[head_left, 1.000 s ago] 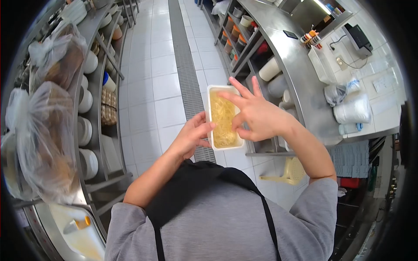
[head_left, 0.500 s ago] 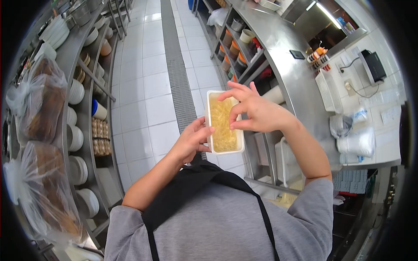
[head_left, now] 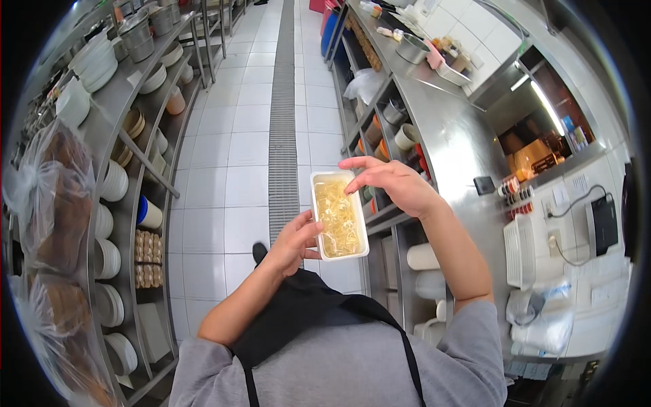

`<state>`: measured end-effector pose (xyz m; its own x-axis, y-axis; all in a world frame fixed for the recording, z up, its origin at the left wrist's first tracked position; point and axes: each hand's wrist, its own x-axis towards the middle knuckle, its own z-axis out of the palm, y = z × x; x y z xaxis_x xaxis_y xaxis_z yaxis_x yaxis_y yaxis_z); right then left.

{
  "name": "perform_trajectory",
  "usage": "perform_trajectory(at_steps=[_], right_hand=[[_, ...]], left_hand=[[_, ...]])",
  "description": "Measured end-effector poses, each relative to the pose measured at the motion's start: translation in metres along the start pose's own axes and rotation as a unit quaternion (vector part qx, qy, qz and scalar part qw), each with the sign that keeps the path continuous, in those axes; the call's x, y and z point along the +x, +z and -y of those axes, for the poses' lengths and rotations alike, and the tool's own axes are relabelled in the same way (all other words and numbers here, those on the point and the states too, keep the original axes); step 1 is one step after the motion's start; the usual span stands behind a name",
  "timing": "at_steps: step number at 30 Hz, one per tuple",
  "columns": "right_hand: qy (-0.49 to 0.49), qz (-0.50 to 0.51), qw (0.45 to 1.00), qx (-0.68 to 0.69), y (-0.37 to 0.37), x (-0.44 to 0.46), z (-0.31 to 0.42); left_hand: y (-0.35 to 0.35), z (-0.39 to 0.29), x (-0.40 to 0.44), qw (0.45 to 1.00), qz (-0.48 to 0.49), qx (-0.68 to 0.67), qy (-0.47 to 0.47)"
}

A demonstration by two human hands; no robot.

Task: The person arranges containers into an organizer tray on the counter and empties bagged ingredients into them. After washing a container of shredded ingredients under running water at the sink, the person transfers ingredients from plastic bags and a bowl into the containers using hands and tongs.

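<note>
My left hand (head_left: 293,243) grips a white rectangular tub (head_left: 365,230) from its left side, thumb over the rim and fingers beneath. Inside lie thin pale-yellow shreds (head_left: 338,227) in what looks like clear liquid; I cannot tell what food they are. Over the tub's upper right end hovers my right hand (head_left: 400,186), its fingers apart and partly stretched. One fingertip reaches down to the shreds or just above them. Nothing shows between those fingers, and the thumb is hidden.
On the left, steel shelves hold stacked white bowls (head_left: 108,258), egg trays (head_left: 148,258) and bagged brown loaves (head_left: 57,197). A steel counter (head_left: 468,146) runs along the right with a white basket (head_left: 520,254) and a phone (head_left: 484,185). A floor drain (head_left: 283,136) crosses the white tiles (head_left: 241,169).
The view has tilted up, showing more of the aisle ahead. My right hand has shifted toward the tub's far end, its fingers drawn back from the middle. My left hand still holds the tub.
</note>
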<state>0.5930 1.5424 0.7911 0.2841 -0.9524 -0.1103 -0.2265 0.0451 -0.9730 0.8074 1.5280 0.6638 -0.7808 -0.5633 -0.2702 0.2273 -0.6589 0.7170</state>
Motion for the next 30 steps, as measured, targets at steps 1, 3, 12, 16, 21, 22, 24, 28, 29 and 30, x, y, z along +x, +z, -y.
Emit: perform_trajectory(at_steps=[1, 3, 12, 16, 21, 22, 24, 28, 29, 30], right_hand=[[-0.017, -0.008, 1.0, 0.0, -0.013, 0.016, 0.0], [-0.047, -0.046, 0.998, -0.006, -0.038, 0.049, 0.0], [0.241, -0.188, 0.951, -0.052, -0.152, 0.246, -0.278], [0.582, -0.004, 0.676, -0.452, -0.11, 0.205, -0.392], [0.657, 0.149, 0.672, -0.306, -0.071, 0.078, -0.586], [0.644, 0.086, 0.682, -0.336, -0.07, 0.091, -0.544], [0.617, 0.014, 0.701, -0.359, -0.082, 0.115, -0.495], [0.5, 0.003, 0.762, -0.411, -0.186, 0.232, -0.474], [0.4, -0.069, 0.769, -0.494, -0.218, 0.267, -0.474], [0.409, -0.308, 0.788, -0.342, -0.256, 0.32, -0.474]], left_hand=[[-0.007, -0.01, 0.012, 1.0, -0.004, -0.004, 0.002], [-0.024, -0.033, 0.036, 1.0, -0.013, -0.015, 0.007], [-0.128, -0.179, 0.142, 0.998, -0.058, 0.005, 0.034], [-0.17, -0.242, 0.197, 0.995, -0.088, 0.022, 0.03], [-0.212, -0.299, 0.273, 0.993, -0.112, 0.001, 0.027], [-0.218, -0.309, 0.291, 0.994, -0.109, 0.001, 0.029], [-0.231, -0.329, 0.329, 0.995, -0.099, 0.002, 0.028], [-0.257, -0.364, 0.421, 0.996, -0.081, 0.028, 0.027], [-0.261, -0.376, 0.446, 0.997, -0.072, 0.028, 0.027], [-0.262, -0.386, 0.468, 0.997, -0.065, 0.024, 0.026]])
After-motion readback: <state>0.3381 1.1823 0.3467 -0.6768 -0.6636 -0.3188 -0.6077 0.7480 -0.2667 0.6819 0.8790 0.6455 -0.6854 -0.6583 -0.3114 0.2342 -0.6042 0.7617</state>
